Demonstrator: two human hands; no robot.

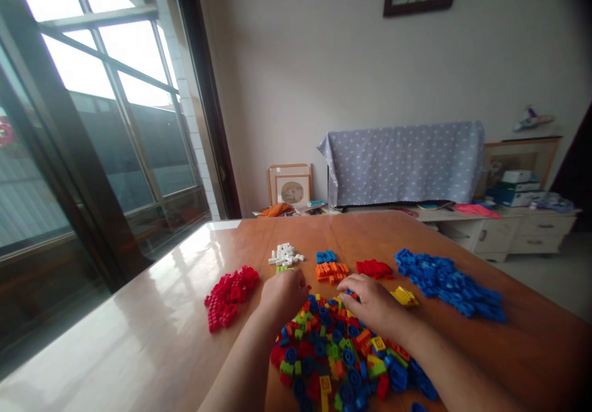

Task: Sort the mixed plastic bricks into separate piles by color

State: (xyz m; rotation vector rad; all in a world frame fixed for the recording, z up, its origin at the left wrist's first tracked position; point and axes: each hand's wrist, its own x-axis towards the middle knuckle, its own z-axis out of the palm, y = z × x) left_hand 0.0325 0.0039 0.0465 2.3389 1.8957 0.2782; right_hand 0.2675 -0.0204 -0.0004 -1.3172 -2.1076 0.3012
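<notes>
A mixed heap of toy building bricks (340,350) in red, blue, green, yellow and orange lies on the table close to me. My left hand (285,292) is over the heap's far left edge, its fingers curled closed; a small reddish bit shows at the fingertips, too small to name. On the heap's far right side is my right hand (372,304), thumb and fingers apart, with blue bricks showing beneath them. Green bricks (283,269) are partly hidden behind my left hand. Yellow bricks (405,296) lie just beyond my right hand.
Sorted groups lie around the heap on the wooden table (161,319): dark pink bricks (229,295), white bricks (285,254), orange bricks (332,271), blue bricks (326,256), red pieces (374,269) and a large blue pile (448,282). A cloth-covered object (404,165) stands behind.
</notes>
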